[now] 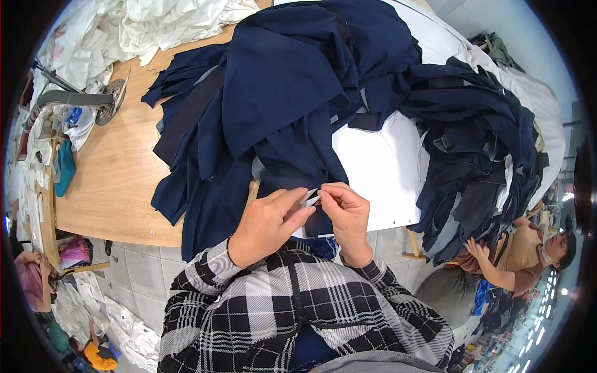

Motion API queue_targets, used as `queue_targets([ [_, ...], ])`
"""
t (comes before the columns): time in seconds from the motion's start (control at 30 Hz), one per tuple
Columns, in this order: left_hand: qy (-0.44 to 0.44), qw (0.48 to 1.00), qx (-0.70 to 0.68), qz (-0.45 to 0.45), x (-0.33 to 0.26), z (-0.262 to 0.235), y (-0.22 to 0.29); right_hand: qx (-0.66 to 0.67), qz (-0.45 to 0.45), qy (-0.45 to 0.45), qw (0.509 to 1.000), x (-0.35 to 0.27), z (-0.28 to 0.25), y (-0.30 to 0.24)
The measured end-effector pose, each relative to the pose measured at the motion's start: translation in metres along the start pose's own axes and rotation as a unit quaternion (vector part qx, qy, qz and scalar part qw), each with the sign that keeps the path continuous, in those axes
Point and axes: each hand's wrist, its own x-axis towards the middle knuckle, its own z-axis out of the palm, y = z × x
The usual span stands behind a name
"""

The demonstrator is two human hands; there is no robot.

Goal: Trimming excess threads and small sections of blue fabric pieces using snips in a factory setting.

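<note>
While raised close together before the plaid shirt (255, 311), angled inward from left and right: left hand (264, 221) and right hand (348, 216), both with fingers (289, 199) closed, pinching a small white-and-dark piece (312, 198). Location of piece: between both hands, over the near part of navy cloth (280, 81) heaped on table (112, 180). Below table's left end: wooden shelf (93, 267), holding a pink bundle (74, 248).

You have a small, slim white-and-dark piece (311, 199) pinched between the fingertips of your left hand (266, 221) and right hand (347, 214), tilted upward to the right; its kind is too small to tell.
</note>
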Motion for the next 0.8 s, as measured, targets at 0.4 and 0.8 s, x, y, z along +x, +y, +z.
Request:
queue_targets([
  [0.4,-0.009,0.999,-0.026,-0.019,-0.0001,-0.0005,0.0,-0.016,-0.021,0.005,1.0,-0.0009,0.0026,-0.0023],
  [0.8,0.002,0.999,-0.043,-0.015,0.0004,0.0027,-0.0026,-0.007,-0.021,0.013,1.0,-0.0012,0.0018,0.0004],
])
